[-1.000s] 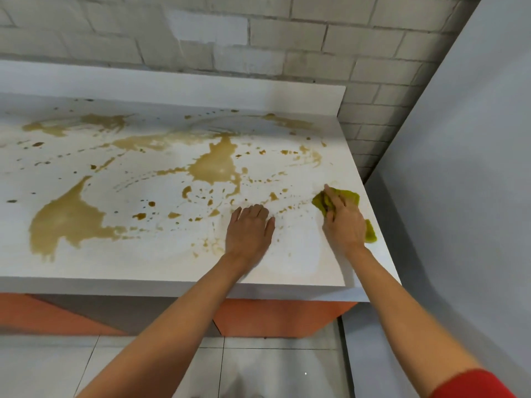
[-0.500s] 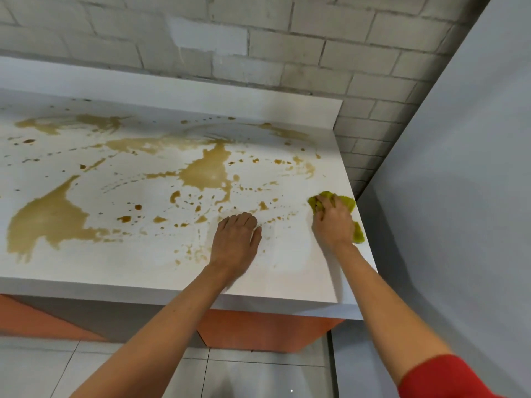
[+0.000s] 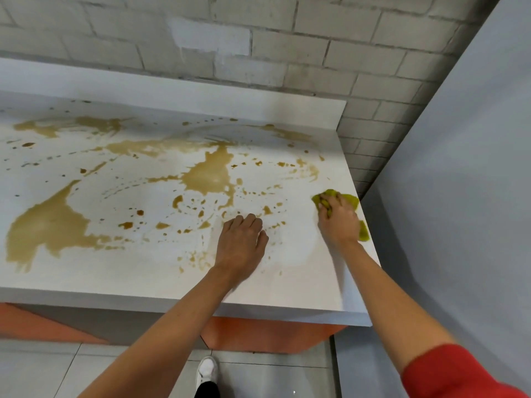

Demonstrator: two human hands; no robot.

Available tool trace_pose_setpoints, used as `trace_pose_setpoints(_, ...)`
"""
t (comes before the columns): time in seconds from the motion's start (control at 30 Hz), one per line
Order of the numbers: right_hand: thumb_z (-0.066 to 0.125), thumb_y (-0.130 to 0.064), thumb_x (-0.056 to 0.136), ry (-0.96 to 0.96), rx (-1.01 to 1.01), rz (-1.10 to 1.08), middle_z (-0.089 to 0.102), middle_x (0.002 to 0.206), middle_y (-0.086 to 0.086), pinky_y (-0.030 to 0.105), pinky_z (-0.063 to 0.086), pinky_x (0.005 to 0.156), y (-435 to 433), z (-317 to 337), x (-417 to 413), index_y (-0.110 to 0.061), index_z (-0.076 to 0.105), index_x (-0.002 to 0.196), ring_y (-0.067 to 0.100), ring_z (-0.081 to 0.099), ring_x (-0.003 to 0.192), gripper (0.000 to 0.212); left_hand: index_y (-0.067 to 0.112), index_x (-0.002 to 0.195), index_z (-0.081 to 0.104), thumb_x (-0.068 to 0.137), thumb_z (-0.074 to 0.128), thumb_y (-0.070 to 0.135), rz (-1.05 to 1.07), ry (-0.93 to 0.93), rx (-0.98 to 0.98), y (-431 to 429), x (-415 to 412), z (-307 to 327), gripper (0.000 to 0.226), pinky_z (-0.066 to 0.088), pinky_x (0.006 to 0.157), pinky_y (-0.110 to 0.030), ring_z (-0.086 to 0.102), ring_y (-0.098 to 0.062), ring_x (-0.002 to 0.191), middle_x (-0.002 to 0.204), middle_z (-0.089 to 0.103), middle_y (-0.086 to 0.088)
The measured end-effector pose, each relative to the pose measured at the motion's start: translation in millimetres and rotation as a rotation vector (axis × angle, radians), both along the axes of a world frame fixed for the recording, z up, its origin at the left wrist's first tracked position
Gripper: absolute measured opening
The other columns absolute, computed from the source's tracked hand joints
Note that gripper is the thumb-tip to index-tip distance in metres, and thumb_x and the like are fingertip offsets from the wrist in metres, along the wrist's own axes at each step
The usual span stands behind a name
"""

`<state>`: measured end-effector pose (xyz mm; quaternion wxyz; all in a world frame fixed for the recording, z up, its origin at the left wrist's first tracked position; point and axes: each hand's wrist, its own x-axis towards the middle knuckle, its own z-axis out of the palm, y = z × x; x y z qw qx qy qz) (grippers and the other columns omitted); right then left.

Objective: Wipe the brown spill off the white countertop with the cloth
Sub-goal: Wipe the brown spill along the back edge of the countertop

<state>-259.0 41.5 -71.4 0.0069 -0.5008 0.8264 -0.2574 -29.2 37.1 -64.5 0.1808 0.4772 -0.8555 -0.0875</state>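
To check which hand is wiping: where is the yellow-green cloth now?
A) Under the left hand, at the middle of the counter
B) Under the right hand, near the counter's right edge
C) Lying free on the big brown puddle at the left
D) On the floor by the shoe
B: the cloth is bunched under the curled fingers of the right hand near the counter's right edge, while the left hand rests without it.
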Motion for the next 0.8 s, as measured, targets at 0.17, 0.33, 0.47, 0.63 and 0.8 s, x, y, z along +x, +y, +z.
trace_pose_setpoints(0.17,0.051,-0.028,0.091,-0.008,-0.043,0.194,0.05,0.137,0.002,0.037,0.05,0.084,11,-12,28,-0.03,0.057,0.122,0.022,0.049,0.121,0.032,0.012,0.09,0.06,0.093,0.04,0.027,-0.036,-0.038,-0.099,-7,3,1,0.025,0.04,0.077,-0.035,0.055,-0.022,0.082,0.088,0.062,-0.001)
trace_pose_setpoints(0.33,0.055,-0.027,0.09,0.026,-0.09,0.145,0.057,0.13,-0.002,0.027,0.043,0.076,42,-14,-11,-0.033,0.061,0.116,0.019,0.055,0.116,0.027,0.012,0.082,0.061,0.091,0.047,0.029,-0.064,-0.026,-0.173,-12,4,-1,0.024,0.041,0.067,-0.034,0.055,-0.022,0.072,0.078,0.062,0.0)
trace_pose_setpoints(0.47,0.051,-0.02,0.091,0.001,-0.055,-0.003,0.057,0.127,0.007,0.043,0.048,0.084,5,-6,-34,-0.02,0.061,0.118,0.032,0.053,0.113,0.029,0.013,0.087,0.061,0.093,0.039,0.032,-0.095,-0.045,-0.153,-15,7,0,0.03,0.041,0.07,-0.034,0.056,-0.021,0.076,0.083,0.062,0.0)
trace_pose_setpoints(0.63,0.051,-0.023,0.091,0.027,-0.05,0.082,0.055,0.13,0.008,0.041,0.049,0.079,-28,-7,22,-0.021,0.06,0.119,0.031,0.053,0.113,0.03,0.015,0.083,0.061,0.095,0.038,0.033,-0.079,-0.01,-0.112,-27,4,2,0.031,0.04,0.08,-0.035,0.056,-0.02,0.076,0.081,0.062,0.001)
trace_pose_setpoints(0.8,0.057,-0.026,0.089,0.042,-0.066,0.291,0.056,0.133,-0.001,0.029,0.048,0.088,26,-14,29,-0.031,0.059,0.12,0.016,0.053,0.121,0.032,0.014,0.091,0.063,0.095,0.037,0.03,-0.046,0.011,-0.091,-68,-16,9,0.031,0.036,0.09,-0.036,0.06,-0.022,0.086,0.089,0.066,-0.002)
